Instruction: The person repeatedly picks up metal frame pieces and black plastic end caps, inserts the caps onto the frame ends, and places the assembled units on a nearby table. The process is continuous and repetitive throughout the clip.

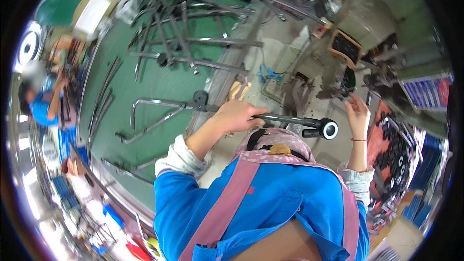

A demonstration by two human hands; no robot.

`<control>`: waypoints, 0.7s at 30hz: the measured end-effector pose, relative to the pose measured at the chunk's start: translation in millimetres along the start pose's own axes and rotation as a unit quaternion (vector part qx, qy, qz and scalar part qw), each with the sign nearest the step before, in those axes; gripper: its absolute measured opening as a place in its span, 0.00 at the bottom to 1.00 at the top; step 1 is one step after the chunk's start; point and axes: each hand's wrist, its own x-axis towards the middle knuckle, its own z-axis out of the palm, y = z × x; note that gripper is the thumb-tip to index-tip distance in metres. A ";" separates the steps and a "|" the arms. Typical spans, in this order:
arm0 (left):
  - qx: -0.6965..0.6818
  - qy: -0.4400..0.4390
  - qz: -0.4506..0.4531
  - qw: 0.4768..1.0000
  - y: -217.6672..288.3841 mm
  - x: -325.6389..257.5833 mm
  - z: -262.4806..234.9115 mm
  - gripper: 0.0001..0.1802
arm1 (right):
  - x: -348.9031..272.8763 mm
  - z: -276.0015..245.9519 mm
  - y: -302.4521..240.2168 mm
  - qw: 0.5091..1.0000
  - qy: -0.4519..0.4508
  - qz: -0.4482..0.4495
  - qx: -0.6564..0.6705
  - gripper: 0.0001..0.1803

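Observation:
My left hand (238, 115) is wrapped round a metal tube frame (285, 118) in front of my chest. One end of this frame has a black fitting with a white ring (329, 129). On its other side are a round black joint (199, 100) and bent shiny tubes over the green table. My right hand (357, 111) is raised at the right beside a machine (344, 84), thumb and fingers pinched together. Whatever the fingertips hold is too small to make out.
A heap of shiny metal tubes (183, 19) covers the far part of the green table (159, 79). Loose bent tubes (104, 96) lie on its left. Black fittings fill an orange-lined bin (394, 164) at the right. Another person (46, 101) works beyond the table.

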 end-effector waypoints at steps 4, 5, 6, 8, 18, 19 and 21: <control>-0.021 0.039 0.025 0.999 1.9 9.2 7.2 0.20 | -59.5 -16.1 8.2 0.989 -0.011 0.075 -0.124 0.16; -0.035 0.043 0.013 0.998 7.7 9.5 10.1 0.20 | -77.0 -22.1 13.8 0.988 -0.032 0.093 -0.122 0.15; -0.041 0.058 0.023 0.997 -0.5 14.1 13.2 0.18 | -87.6 -24.6 20.9 0.984 -0.046 0.054 -0.162 0.15; -0.058 0.037 0.026 0.997 11.3 18.6 14.0 0.19 | -118.2 -33.3 34.9 0.977 -0.052 0.077 -0.190 0.13; -0.043 -0.066 -0.002 0.997 91.0 68.1 27.6 0.18 | -228.3 -154.0 116.7 0.914 0.032 0.285 -0.286 0.12; -0.037 -0.071 -0.005 0.997 99.0 73.2 30.5 0.18 | -236.6 -169.7 130.1 0.913 0.053 0.285 -0.287 0.12; -0.018 -0.047 0.026 0.998 109.0 77.2 36.8 0.18 | -241.7 -192.0 155.2 0.904 0.081 0.298 -0.296 0.11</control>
